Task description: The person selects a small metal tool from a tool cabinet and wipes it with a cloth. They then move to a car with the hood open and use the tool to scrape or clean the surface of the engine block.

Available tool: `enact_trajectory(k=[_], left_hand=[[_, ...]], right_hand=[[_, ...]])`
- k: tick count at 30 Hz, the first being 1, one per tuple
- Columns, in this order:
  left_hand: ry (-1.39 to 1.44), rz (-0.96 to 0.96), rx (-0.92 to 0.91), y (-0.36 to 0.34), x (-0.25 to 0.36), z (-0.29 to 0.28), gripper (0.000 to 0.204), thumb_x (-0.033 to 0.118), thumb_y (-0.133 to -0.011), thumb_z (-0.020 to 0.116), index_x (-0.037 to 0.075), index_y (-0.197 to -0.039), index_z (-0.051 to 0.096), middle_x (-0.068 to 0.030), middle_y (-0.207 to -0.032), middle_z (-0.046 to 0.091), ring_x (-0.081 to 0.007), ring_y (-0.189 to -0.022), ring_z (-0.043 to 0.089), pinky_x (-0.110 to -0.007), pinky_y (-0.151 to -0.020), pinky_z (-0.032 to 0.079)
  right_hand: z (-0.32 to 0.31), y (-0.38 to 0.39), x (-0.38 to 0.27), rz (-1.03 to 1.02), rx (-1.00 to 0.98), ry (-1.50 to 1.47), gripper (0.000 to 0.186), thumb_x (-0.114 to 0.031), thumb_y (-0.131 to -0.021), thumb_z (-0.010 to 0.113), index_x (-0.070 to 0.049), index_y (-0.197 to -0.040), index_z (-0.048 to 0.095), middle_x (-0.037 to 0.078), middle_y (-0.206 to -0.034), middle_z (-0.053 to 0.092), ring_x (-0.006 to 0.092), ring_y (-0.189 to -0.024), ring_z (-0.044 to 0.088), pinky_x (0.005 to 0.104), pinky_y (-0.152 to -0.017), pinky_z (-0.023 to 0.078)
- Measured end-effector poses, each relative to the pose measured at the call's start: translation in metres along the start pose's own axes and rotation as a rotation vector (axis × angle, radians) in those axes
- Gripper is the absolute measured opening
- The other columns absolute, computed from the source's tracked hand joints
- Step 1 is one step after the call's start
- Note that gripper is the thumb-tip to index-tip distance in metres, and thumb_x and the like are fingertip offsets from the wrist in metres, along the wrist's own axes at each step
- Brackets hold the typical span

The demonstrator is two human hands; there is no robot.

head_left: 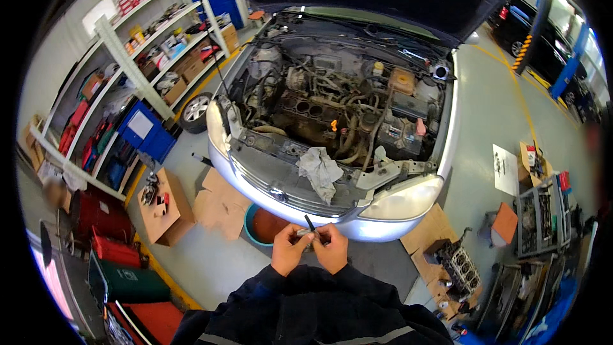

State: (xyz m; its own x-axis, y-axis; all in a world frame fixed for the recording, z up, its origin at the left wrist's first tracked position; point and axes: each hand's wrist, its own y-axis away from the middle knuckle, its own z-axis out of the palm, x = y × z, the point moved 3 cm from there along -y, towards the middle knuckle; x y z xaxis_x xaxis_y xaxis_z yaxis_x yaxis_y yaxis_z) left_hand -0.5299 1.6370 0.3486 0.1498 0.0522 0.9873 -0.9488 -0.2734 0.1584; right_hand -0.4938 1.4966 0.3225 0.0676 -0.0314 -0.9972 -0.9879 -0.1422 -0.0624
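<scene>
Close together in front of my chest, my left hand (289, 250) and my right hand (332, 248) have their fingers pinched on one small part. It is a thin dark rod (310, 222) pointing up, with a short greyish ribbed piece beside it; its lower end is hidden by my fingers. Beyond my hands is the silver car's front (276, 193) under a raised hood. A crumpled grey rag (320, 171) lies over the front panel. Further in, the engine block (306, 110) shows open cylinder bores, with a small orange piece (334, 125) at its near edge.
A teal basin (248, 225) with brown contents stands on the floor by the bumper. A cylinder head (461, 268) rests on cardboard at right, near a tool cart (543, 214). At left are a cardboard box (167, 214), a wheel (195, 112) and loaded shelves (143, 48).
</scene>
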Motion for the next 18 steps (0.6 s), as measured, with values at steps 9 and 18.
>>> enact_trajectory(k=[9,18], left_hand=[[-0.045,0.046,0.090,-0.011,0.011,-0.006,0.012,0.004,-0.093,0.072,-0.002,-0.102,0.067,-0.0040,-0.091,0.071,-0.0091,-0.085,0.065,-0.025,-0.077,0.052],[0.008,0.057,-0.106,-0.050,0.029,0.007,0.013,0.006,-0.095,0.070,-0.001,-0.105,0.068,-0.0035,-0.091,0.072,-0.0083,-0.083,0.064,-0.025,-0.074,0.052]], right_hand=[[0.004,-0.017,-0.018,-0.049,-0.135,-0.084,0.016,-0.006,-0.092,0.072,0.002,-0.104,0.067,0.013,-0.091,0.073,0.0175,-0.081,0.072,0.0310,-0.074,0.056],[-0.008,-0.034,-0.023,-0.007,-0.127,-0.110,0.046,-0.020,-0.088,0.082,0.004,-0.123,0.064,0.012,-0.114,0.070,0.0177,-0.103,0.066,0.0322,-0.089,0.053]])
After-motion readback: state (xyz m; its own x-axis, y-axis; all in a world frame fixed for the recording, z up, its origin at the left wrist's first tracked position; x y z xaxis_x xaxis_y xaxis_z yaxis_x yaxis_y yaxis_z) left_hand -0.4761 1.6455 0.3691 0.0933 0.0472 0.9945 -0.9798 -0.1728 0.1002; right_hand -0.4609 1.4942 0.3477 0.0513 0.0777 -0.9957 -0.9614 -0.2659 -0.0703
